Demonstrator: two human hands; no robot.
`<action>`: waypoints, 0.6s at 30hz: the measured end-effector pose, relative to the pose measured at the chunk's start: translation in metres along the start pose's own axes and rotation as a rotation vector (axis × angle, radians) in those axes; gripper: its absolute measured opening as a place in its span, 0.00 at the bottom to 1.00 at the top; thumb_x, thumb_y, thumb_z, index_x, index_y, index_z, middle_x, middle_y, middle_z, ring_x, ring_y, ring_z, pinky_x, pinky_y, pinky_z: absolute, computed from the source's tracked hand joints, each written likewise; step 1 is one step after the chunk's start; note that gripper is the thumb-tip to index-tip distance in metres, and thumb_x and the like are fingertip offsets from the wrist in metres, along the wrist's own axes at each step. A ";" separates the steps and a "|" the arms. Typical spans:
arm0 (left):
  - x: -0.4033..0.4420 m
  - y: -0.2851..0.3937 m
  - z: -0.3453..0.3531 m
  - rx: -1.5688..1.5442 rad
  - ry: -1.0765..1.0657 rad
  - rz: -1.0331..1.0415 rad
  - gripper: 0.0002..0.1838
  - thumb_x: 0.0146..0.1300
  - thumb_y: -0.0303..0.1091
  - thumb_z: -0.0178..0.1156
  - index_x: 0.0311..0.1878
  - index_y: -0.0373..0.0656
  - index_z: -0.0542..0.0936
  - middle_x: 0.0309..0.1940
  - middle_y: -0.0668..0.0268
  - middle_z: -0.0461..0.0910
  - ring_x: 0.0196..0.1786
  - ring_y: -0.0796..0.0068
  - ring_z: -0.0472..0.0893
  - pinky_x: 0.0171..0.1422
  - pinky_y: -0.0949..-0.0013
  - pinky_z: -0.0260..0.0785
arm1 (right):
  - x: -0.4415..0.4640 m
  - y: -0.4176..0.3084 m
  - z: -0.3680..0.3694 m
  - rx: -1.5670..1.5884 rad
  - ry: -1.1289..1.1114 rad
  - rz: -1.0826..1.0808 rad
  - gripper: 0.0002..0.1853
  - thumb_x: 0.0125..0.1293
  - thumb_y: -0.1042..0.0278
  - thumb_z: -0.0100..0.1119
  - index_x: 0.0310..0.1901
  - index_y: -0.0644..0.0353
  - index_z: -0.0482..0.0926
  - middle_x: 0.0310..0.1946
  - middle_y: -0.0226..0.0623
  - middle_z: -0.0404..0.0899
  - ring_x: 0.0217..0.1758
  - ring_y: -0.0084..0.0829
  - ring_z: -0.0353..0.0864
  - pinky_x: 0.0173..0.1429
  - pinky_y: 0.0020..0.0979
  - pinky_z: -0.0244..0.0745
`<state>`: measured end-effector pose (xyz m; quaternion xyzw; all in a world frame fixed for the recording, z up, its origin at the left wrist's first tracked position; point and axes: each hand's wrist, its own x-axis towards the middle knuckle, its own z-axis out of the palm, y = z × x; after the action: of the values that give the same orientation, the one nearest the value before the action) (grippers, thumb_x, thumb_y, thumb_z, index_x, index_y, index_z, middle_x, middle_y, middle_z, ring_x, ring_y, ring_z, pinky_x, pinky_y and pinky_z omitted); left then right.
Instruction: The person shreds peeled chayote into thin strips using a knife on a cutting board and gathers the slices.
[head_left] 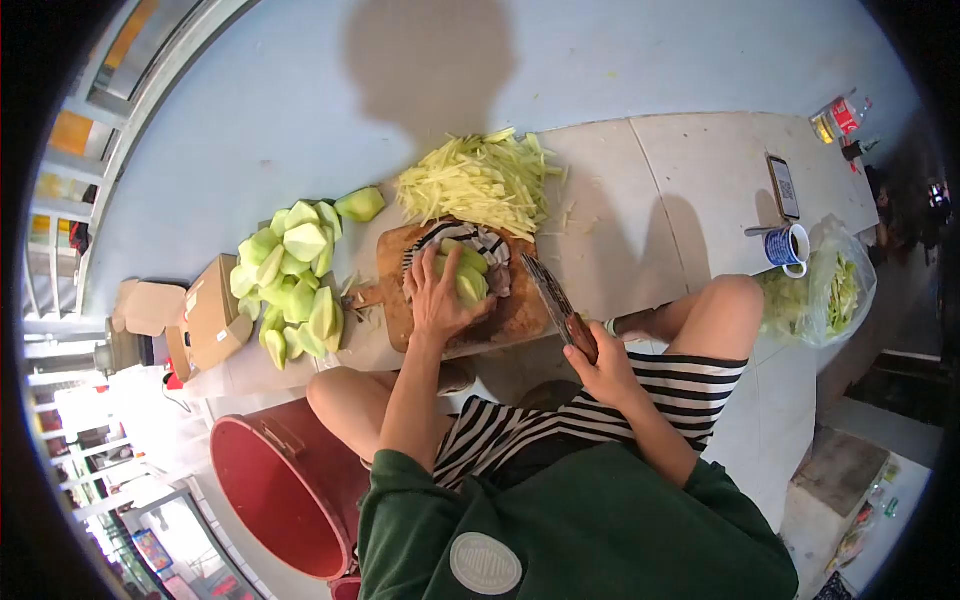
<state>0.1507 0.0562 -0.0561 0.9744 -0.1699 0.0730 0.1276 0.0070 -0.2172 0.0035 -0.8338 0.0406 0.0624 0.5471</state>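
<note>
My left hand [437, 298] is curled over pale green peeled mango pieces [469, 284], holding them down on a striped cloth [492, 242]. Beneath the cloth lies a wooden cutting board [395, 262], its handle pointing left. In my right hand [606, 372] is a knife [548, 288], gripped by its wooden handle, blade slanting up and left, just right of the board and apart from the fruit. A heap of shredded green mango [478, 182] rises behind the board. To the left sits a pile of peeled mangoes [292, 278].
An opened cardboard box [215, 315] stands far left, above a red bin [275, 490] beside my leg. Toward the right are a phone [783, 187], a blue-and-white mug [785, 246], a clear plastic bag of shreds [835, 290] and a bottle [838, 118]. A wall rises behind.
</note>
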 end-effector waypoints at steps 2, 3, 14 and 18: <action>0.005 -0.001 0.000 0.000 -0.028 -0.012 0.55 0.41 0.70 0.72 0.73 0.54 0.71 0.74 0.53 0.59 0.73 0.44 0.59 0.75 0.38 0.51 | 0.001 -0.006 0.000 -0.003 -0.015 0.007 0.18 0.71 0.61 0.65 0.48 0.68 0.72 0.20 0.42 0.71 0.22 0.38 0.72 0.31 0.38 0.68; 0.007 -0.002 0.001 0.001 -0.060 -0.016 0.54 0.40 0.69 0.73 0.73 0.56 0.72 0.74 0.54 0.60 0.73 0.44 0.59 0.75 0.38 0.51 | 0.001 -0.007 0.001 -0.002 -0.023 0.018 0.18 0.71 0.60 0.64 0.48 0.68 0.72 0.20 0.42 0.71 0.22 0.38 0.72 0.31 0.38 0.68; 0.015 0.002 -0.007 -0.065 -0.106 -0.022 0.49 0.41 0.62 0.76 0.67 0.50 0.75 0.75 0.53 0.60 0.76 0.43 0.57 0.75 0.38 0.52 | -0.002 0.003 0.005 -0.054 -0.034 0.003 0.18 0.71 0.60 0.64 0.48 0.68 0.73 0.22 0.44 0.71 0.24 0.38 0.71 0.32 0.38 0.68; -0.006 -0.003 0.004 -0.235 0.157 -0.001 0.44 0.48 0.59 0.74 0.63 0.40 0.74 0.68 0.47 0.67 0.73 0.40 0.63 0.77 0.39 0.52 | 0.000 -0.006 0.005 -0.009 -0.010 -0.020 0.18 0.71 0.60 0.64 0.47 0.68 0.72 0.23 0.45 0.72 0.25 0.38 0.73 0.33 0.38 0.68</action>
<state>0.1470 0.0599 -0.0617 0.9442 -0.1662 0.1286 0.2536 0.0079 -0.2102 0.0072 -0.8361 0.0290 0.0613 0.5443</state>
